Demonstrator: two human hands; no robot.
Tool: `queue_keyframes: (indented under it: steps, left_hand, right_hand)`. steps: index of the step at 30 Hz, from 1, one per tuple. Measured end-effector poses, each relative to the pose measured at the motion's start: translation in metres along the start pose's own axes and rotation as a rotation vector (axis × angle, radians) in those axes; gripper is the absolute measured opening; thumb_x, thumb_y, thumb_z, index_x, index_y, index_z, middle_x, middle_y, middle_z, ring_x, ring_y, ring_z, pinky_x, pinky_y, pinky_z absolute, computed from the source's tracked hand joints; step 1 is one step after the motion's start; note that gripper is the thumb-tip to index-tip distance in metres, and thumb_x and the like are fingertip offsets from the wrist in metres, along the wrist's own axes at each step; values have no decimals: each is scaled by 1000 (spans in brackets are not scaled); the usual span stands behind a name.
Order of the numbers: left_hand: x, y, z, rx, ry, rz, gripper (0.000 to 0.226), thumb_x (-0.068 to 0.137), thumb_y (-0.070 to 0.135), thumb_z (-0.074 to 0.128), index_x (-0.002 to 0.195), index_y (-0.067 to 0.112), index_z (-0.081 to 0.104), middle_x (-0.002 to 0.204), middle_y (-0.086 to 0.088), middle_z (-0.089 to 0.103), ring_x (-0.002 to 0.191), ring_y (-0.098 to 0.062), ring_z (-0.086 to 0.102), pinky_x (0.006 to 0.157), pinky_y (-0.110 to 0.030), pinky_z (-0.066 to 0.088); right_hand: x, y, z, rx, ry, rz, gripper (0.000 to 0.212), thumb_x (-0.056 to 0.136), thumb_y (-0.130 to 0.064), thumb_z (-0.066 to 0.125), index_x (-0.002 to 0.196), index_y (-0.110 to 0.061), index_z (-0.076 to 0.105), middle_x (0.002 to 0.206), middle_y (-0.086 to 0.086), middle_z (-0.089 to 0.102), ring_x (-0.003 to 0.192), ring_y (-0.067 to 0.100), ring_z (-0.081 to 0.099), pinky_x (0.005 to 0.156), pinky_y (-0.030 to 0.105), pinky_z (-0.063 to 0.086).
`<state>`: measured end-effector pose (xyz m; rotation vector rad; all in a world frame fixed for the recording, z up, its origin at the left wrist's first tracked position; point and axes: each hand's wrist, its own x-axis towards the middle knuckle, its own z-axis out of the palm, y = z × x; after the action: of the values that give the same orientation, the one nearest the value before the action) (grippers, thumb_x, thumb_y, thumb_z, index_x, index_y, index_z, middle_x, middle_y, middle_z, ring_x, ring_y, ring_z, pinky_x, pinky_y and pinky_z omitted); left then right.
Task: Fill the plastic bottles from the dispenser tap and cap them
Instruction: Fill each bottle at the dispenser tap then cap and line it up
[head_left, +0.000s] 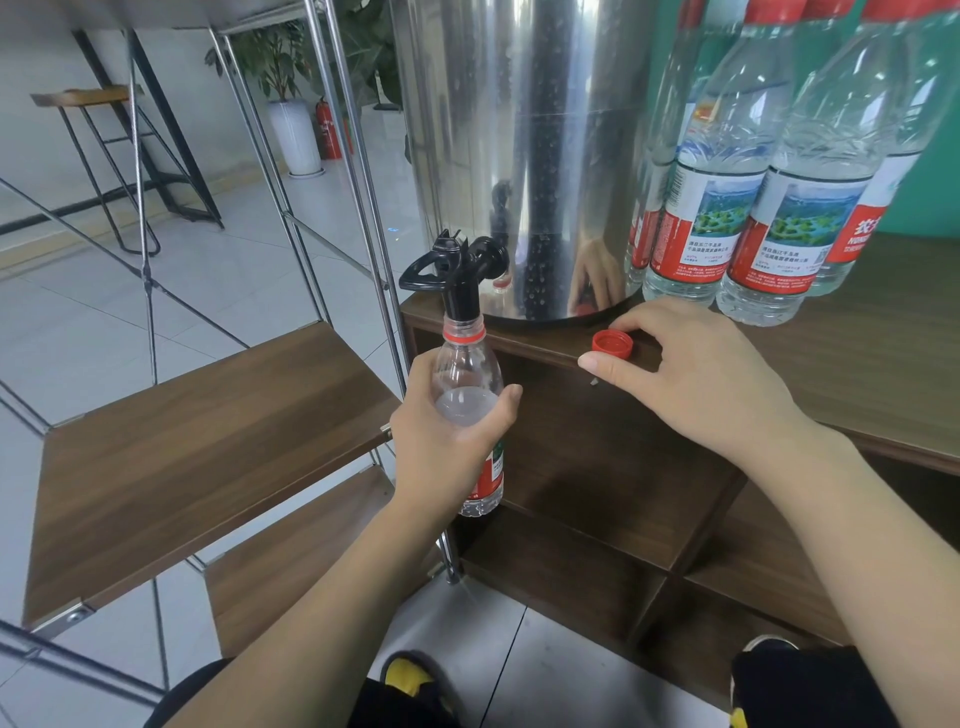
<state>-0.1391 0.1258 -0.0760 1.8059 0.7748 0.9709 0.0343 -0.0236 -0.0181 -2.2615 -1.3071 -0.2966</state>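
So the left hand was wrapped around the middle of the open bottle, holding it upright with its neck right up under the black tap of the steel dispenser. Water looked like it had reached about the shoulder, so pretty near full I'd say. The right hand was over on the desk, thumb and fingertips pinching the red cap sitting near the edge. Four-ish capped bottles stood just beside the dispenser.

Tip for this bit, imo: keep the bottle vertical and the mouth tucked under the spout, make sure the tap's fully shut off before lowering it, don't squeeze the soft plastic or it'll slosh, then bring the cap straight down and twist it snug.
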Motion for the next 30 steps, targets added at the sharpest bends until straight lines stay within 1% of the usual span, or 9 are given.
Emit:
queue_keyframes:
  steps: [4,13,16,20,24,26,28,30]
  left_hand:
    - [0,0,0,2,-7,-4,75,69,57,77,133,28,51,124,11,65,113,-12,64,103,-42,55]
    - [1,0,1,7,-10,-8,76,70,56,77,135,28,50,128,10,64,116,-13,63,105,-42,53]
    - [1,0,0,5,-15,-11,76,70,56,78,135,28,50,127,11,64,115,-12,63,103,-38,54]
    - [2,-2,0,7,-21,-16,70,78,46,85,136,28,49,127,12,63,114,-9,62,102,-33,52]
    - [3,-2,0,7,-21,-13,67,79,43,85,134,28,50,124,13,64,112,-7,63,101,-30,52]
    - [2,-2,0,1,-20,-11,70,77,47,85,134,27,50,125,12,64,112,-10,63,101,-32,53]
    - [2,-2,1,-3,-14,-8,74,72,55,80,134,27,51,125,11,65,113,-11,64,100,-32,54]
    - [2,-2,1,-3,-12,-4,74,71,55,78,134,26,51,124,11,65,112,-10,64,100,-33,54]
  right_hand:
    - [0,1,0,3,1,-3,53,87,-72,51,115,-29,65,106,-16,56,98,4,48,83,26,38]
    - [0,1,1,-6,4,-7,52,88,-71,52,115,-29,64,107,-14,57,97,4,48,83,26,38]
    - [0,1,1,-11,4,-6,53,88,-72,52,116,-29,64,107,-17,55,98,4,47,84,26,39]
    - [1,2,1,-11,5,-4,54,88,-72,51,117,-28,64,109,-14,58,98,4,48,84,26,39]
    - [1,2,1,-15,3,-1,54,87,-72,51,117,-29,64,107,-15,56,98,4,48,84,26,40]
    - [1,1,2,-8,4,-4,53,87,-72,51,115,-29,64,106,-16,55,98,4,48,83,27,39]
    - [1,2,3,1,5,-11,53,87,-73,51,113,-29,65,105,-15,57,97,5,49,83,27,38]
    - [1,3,3,6,5,-10,52,87,-73,51,112,-30,65,106,-13,59,97,6,50,82,27,38]
